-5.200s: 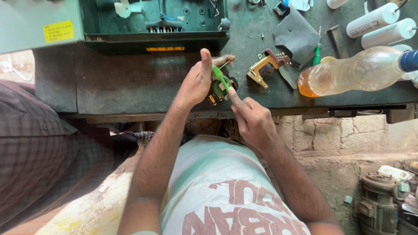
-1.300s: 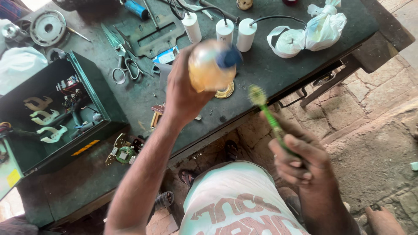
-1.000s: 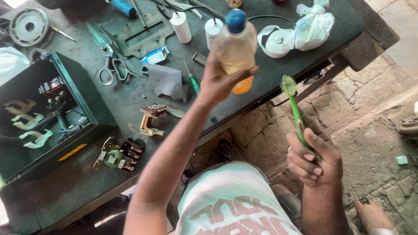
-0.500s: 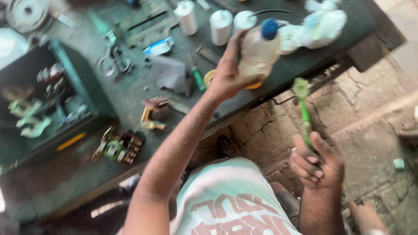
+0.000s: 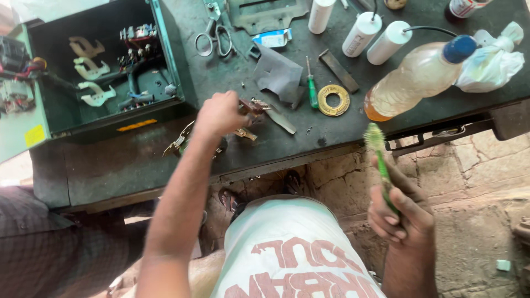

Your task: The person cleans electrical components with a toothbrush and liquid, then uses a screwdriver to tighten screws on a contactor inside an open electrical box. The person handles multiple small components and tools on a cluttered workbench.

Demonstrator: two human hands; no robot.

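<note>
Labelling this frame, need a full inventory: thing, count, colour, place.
workbench: 1, dark, across top
open electrical box: 1, green, bench left
scissors: 1, metal, bench top centre
small carton: 1, blue and white, right of scissors
grey sheet: 1, bench centre
screwdriver: 1, green handle, beside sheet
ring: 1, brass, right of screwdriver
flat bar: 1, dark, above ring
cylinders: 3, white, bench top
bottle: 1, clear, yellowish liquid, blue cap, lying at bench right
plastic bag: 1, white, far right
brass contact parts: a few, at left hand
toothbrush: 1, green, in right hand
left hand: on contact parts
right hand: below bench edge
</note>
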